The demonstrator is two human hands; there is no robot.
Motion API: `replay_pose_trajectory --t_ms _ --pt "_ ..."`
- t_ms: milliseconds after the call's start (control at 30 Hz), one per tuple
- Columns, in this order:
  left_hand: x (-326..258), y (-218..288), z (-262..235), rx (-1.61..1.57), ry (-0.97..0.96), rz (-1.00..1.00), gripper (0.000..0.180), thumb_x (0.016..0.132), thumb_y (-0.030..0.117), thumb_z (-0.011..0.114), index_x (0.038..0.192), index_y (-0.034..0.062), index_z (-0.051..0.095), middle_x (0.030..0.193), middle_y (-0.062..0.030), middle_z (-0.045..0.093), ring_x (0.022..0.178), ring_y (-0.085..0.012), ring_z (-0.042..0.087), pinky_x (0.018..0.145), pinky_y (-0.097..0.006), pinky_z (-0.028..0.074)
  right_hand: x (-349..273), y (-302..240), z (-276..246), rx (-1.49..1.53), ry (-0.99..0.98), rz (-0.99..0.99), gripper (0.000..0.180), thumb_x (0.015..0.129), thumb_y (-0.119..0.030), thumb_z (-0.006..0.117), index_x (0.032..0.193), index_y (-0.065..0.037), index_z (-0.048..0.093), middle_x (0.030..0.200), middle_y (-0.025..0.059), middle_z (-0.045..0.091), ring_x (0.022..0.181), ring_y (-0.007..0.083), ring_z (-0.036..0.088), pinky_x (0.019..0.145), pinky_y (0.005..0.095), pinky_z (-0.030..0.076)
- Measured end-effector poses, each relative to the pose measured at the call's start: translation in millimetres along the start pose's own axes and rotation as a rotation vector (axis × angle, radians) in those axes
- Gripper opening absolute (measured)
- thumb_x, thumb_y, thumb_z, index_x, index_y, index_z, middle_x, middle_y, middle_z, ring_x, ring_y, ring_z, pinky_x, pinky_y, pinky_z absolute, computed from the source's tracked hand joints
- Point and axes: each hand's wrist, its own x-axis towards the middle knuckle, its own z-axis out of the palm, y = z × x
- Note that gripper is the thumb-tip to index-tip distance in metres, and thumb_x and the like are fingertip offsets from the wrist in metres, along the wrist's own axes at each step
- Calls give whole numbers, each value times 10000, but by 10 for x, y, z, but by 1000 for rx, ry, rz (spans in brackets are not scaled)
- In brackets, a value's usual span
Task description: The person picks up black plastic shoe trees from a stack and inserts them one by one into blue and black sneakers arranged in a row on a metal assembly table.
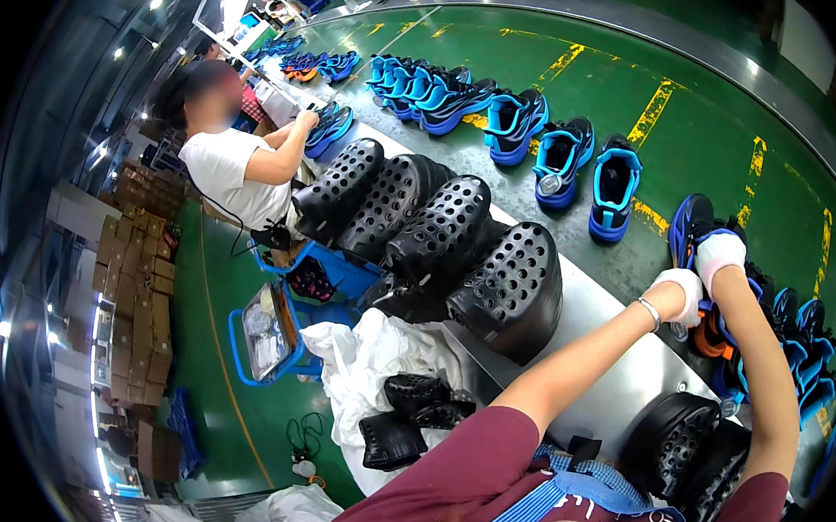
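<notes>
- The left hand [681,291], in a white glove with a bracelet at the wrist, reaches out over the far edge of the grey worktop [612,369]; its fingers are curled shut against a blue-and-black shoe [693,225], though how much of the shoe they grip cannot be told.
- The right hand [718,253], also in a white glove, has its fingers closed over the upper part of the same shoe.
- That shoe stands at the right end of the green conveyor belt [582,89], just past the worktop's far edge, above a crowded heap of blue, black and orange shoes [796,342].
- Farther along the belt a row of blue-and-black shoes [503,118] runs toward its far left end, each a little apart from the next.
- Black perforated clog shells [439,229] lie stacked, leaning on one another, along the worktop's left part; more of them [688,455] sit at its near right edge, beside the right forearm.
- A white cloth [364,363] with small black parts [409,414] on it hangs below the worktop's near edge.
- Another person in a white shirt [228,158] sits at the far left end, a hand on a shoe there.
- Blue crates [285,325] stand on the green floor beside that person.
</notes>
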Motion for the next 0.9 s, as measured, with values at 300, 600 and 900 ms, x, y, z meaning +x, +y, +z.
replay_pose_trajectory --t_ms 300,600,900 --pt "-62 54 19 9 -5 -57 352 691 319 706 950 82 730 1022 -168 684 945 -330 658 831 -387 540 -255 -14 -202 48 94 -39 485 800 -132 596 1282 -141 549 1066 144 680 914 299 675 815 408 524" --pt "-22 129 54 74 -47 -130 317 722 280 680 958 75 737 1041 -153 692 959 -296 676 817 -370 550 -195 -19 -120 106 15 38 319 814 -257 644 1111 -144 656 996 136 697 914 307 674 790 425 535" --pt "-84 104 5 45 -25 -153 318 718 281 682 954 75 737 1035 -161 690 964 -295 674 818 -367 550 -228 -63 -219 172 -9 99 298 809 -329 670 1016 -119 709 1017 139 694 942 315 665 833 418 525"
